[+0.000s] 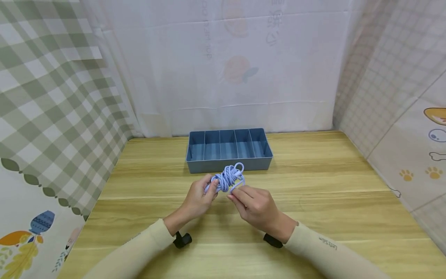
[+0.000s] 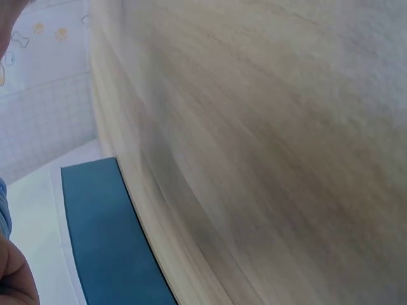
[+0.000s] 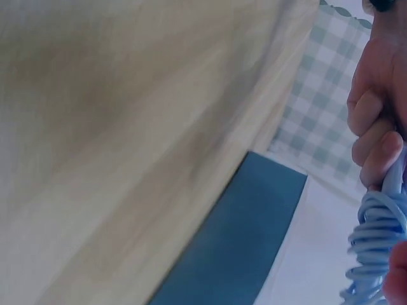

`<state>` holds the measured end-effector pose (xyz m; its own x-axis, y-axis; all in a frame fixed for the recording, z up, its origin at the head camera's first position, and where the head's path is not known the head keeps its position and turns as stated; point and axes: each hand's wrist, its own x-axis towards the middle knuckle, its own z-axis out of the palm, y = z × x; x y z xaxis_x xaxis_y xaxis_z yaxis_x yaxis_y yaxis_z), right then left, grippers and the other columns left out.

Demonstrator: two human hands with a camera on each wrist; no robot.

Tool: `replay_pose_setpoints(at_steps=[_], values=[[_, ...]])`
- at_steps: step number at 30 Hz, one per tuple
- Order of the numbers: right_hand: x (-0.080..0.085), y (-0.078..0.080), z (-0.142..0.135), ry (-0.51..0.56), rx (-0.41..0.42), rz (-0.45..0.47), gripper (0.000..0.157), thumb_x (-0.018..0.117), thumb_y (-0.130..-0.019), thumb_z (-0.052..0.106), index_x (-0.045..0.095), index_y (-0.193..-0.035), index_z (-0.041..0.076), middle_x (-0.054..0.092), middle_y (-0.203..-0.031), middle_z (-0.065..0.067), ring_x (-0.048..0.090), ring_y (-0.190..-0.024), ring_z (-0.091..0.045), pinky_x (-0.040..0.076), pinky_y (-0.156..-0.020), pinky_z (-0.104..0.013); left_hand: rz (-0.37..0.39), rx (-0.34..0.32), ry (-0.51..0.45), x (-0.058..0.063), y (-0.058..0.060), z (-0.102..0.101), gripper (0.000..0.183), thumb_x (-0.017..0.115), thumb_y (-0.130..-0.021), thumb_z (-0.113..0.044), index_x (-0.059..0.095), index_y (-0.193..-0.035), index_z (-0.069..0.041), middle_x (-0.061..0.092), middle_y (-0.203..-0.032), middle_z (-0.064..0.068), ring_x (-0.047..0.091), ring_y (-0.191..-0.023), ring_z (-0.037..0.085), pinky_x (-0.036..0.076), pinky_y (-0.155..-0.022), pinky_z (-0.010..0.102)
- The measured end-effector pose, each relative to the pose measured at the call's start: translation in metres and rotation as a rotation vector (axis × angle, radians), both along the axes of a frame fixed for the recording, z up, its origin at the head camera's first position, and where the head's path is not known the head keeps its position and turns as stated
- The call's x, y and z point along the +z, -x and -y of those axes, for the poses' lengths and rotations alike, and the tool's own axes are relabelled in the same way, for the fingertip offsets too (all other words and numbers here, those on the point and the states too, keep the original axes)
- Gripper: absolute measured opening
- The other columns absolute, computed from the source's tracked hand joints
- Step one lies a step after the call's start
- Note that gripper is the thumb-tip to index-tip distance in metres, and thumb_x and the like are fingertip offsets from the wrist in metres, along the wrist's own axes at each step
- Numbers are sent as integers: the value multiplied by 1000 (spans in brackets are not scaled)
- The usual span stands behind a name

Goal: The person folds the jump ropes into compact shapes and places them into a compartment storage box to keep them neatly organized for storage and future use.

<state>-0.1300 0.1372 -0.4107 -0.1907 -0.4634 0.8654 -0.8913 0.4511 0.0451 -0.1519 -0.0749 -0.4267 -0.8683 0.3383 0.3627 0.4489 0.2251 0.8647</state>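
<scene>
A light-blue cable bundle [image 1: 228, 178], loosely coiled, hung above the wooden table [image 1: 313, 201], pinched by the left hand [image 1: 199, 199] and right hand [image 1: 256, 207]. Just behind it stood a blue divided organizer tray [image 1: 195, 166].

Head overview; wrist close-ups, shared tray [image 1: 229, 164]

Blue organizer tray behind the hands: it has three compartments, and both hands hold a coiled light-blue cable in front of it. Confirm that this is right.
Not quite. The head view shows the blue organizer tray split by four dividers into five compartments, not three. The rest stands: the left hand and the right hand both hold the coiled light-blue cable in front of it.
</scene>
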Motion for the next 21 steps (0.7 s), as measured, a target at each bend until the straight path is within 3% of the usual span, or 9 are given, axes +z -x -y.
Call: replay_pose_setpoints(at_steps=[6,9,15,21], values=[[7,3,-8,30,-111,-143,32,69,-101,23,66,-77,2,59,-66,-3,57,-51,-12,49,-44,-24,8,24,-20,-1,2,2,19,54,-107,-11,59,-91,-4,53,-66,-3,46,-52,6,37,-46,22],[9,5,-14,48,-185,-158,37,68,-100,28,63,-72,4,56,-62,-3,50,-46,-12,41,-37,-23,21,29,-25,-1,3,2,17,54,-107,-7,60,-93,-1,53,-66,-1,45,-51,6,36,-45,21],[8,10,-29,79,-317,-62,45,67,-97,41,60,-68,7,54,-58,-1,34,-38,-8,25,-34,-20,3,45,-29,8,-1,2,16,51,-105,3,57,-90,5,52,-67,4,42,-53,5,34,-46,20],[3,14,-43,34,-376,38,50,65,-94,55,60,-73,10,46,-58,5,30,-41,-4,23,-35,-19,-51,13,-60,25,-11,3,16,49,-103,8,53,-89,5,50,-66,6,41,-56,4,35,-45,22]])
